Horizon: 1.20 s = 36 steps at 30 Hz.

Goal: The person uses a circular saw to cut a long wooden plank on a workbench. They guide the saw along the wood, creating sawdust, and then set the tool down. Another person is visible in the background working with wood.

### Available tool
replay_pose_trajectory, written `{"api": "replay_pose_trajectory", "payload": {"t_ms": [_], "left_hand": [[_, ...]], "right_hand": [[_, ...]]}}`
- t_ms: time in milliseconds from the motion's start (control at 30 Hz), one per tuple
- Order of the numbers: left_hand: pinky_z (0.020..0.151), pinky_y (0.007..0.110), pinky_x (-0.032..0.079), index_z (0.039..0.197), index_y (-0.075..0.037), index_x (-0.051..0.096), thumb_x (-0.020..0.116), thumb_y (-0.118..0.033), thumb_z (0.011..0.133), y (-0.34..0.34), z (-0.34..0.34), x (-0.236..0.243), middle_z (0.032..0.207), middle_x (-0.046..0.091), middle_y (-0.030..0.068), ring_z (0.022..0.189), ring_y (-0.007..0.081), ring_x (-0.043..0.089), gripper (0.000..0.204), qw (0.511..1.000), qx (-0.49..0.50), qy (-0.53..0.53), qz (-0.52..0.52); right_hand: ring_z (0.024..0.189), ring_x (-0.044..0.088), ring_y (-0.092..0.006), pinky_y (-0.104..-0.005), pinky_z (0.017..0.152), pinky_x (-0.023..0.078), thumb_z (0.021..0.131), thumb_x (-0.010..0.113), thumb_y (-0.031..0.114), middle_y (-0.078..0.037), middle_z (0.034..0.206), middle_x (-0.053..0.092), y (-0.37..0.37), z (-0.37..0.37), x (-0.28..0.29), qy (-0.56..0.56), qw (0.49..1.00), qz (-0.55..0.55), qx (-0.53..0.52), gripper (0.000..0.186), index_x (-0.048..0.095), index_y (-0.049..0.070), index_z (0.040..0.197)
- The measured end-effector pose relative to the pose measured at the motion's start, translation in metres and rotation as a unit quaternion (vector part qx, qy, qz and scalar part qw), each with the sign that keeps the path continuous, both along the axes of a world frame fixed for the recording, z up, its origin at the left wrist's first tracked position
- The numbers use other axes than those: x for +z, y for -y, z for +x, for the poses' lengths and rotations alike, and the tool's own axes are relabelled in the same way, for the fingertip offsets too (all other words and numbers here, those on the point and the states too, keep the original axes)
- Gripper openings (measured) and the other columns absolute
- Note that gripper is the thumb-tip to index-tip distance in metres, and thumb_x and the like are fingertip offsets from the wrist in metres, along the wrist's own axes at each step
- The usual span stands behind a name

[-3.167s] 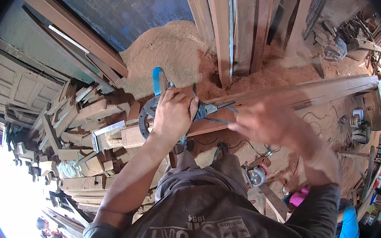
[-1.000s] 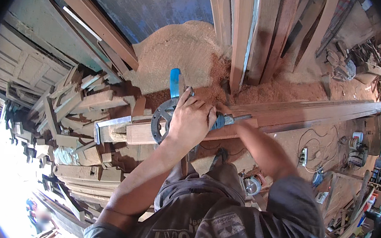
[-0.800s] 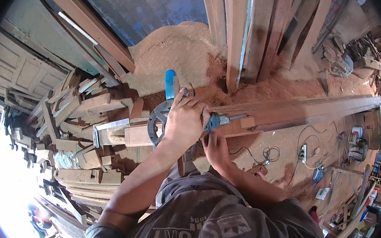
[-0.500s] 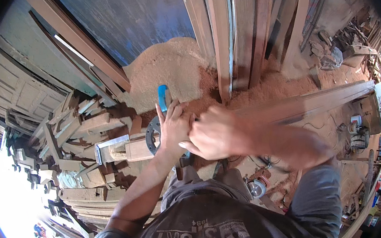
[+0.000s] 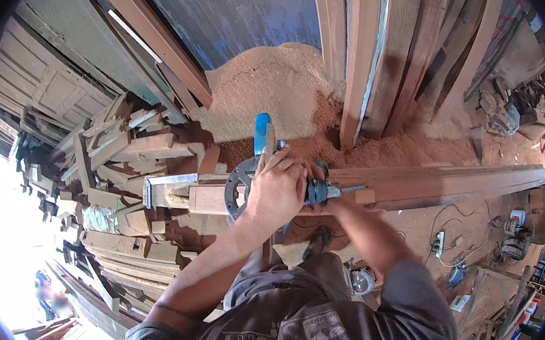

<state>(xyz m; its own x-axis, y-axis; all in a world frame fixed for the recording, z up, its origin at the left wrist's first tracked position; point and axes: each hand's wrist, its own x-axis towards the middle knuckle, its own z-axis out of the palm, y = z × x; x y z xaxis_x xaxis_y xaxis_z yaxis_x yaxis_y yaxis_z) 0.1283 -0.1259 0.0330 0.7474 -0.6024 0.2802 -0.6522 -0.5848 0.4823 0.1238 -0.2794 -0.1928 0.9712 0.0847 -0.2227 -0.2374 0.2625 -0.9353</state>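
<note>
A power tool [image 5: 241, 186], apparently a router, lies sideways over a long wooden beam [image 5: 428, 185]. It has a round black base, a blue part and a metal bit or shaft pointing right. My left hand [image 5: 275, 188] grips it from above, with bent fingers across its body. My right hand [image 5: 322, 203] reaches in at the tool's right side, its fingers curled around the dark body and partly hidden behind it. A small wood block [image 5: 365, 196] sits on the beam beside the shaft.
Offcut piles [image 5: 137, 147] fill the left, below an old panelled door [image 5: 56, 70]. Boards [image 5: 358, 67] stand upright behind a sawdust heap [image 5: 274, 85]. Cables and a power strip [image 5: 440, 245] lie on the floor at right. Another person [image 5: 47, 296] shows at the bright opening, lower left.
My right hand has swung from over the tool, where it was half a second ago, back to its right side, fingers behind the body. My left hand stays on the tool.
</note>
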Motion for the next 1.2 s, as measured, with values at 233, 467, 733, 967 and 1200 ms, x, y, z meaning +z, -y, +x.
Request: {"api": "replay_pose_trajectory", "payload": {"t_ms": [233, 467, 733, 967, 1200], "left_hand": [[0.120, 0.065, 0.041, 0.103, -0.003, 0.078, 0.068, -0.019, 0.103, 0.005, -0.002, 0.001, 0.111, 0.077, 0.0138, 0.134, 0.0353, 0.062, 0.019, 0.998, 0.034, 0.029, 0.040], [0.123, 0.064, 0.038, 0.113, -0.003, 0.076, 0.062, -0.024, 0.106, 0.002, 0.001, -0.001, 0.124, 0.075, 0.0146, 0.141, 0.0341, 0.057, 0.026, 0.995, 0.009, 0.002, 0.100], [0.124, 0.064, 0.038, 0.107, -0.002, 0.078, 0.064, -0.019, 0.102, -0.002, 0.002, -0.005, 0.120, 0.077, 0.0166, 0.141, 0.0366, 0.057, 0.022, 0.998, -0.002, 0.021, 0.058], [0.122, 0.059, 0.040, 0.104, -0.001, 0.079, 0.070, -0.035, 0.102, 0.003, -0.004, 0.009, 0.114, 0.077, 0.0190, 0.137, 0.0407, 0.060, 0.036, 1.000, 0.009, -0.022, 0.017], [0.124, 0.063, 0.036, 0.104, -0.006, 0.081, 0.085, -0.062, 0.083, 0.002, -0.009, 0.029, 0.117, 0.078, 0.0181, 0.141, 0.0420, 0.057, 0.060, 0.999, -0.019, -0.010, 0.044]], "right_hand": [[0.076, 0.071, -0.0332, -0.0473, 0.067, 0.058, 0.112, 0.051, 0.036, -0.018, 0.086, 0.071, -0.049, -0.146, 0.177, 0.052, 0.920, -0.389, 0.010, 0.036, 0.063, 0.003, 0.107], [0.060, 0.074, -0.0377, -0.0514, 0.063, 0.060, 0.113, 0.044, 0.050, -0.020, 0.062, 0.067, 0.021, -0.064, 0.331, 0.274, 0.600, -0.666, 0.347, 0.064, 0.070, 0.005, 0.076], [0.058, 0.055, -0.0179, -0.0385, 0.058, 0.048, 0.113, 0.052, 0.056, -0.003, 0.056, 0.051, 0.063, 0.098, 0.187, 0.093, 0.838, -0.458, 0.282, 0.071, 0.067, 0.000, 0.073], [0.065, 0.058, -0.0209, -0.0393, 0.063, 0.048, 0.114, 0.052, 0.052, -0.008, 0.067, 0.059, 0.029, 0.013, 0.044, 0.100, 0.970, -0.220, 0.003, 0.063, 0.068, -0.001, 0.083], [0.075, 0.068, -0.0299, -0.0429, 0.070, 0.053, 0.113, 0.054, 0.041, -0.014, 0.077, 0.068, -0.017, -0.115, 0.091, 0.050, 0.949, -0.288, -0.115, 0.045, 0.069, 0.000, 0.103]]}}
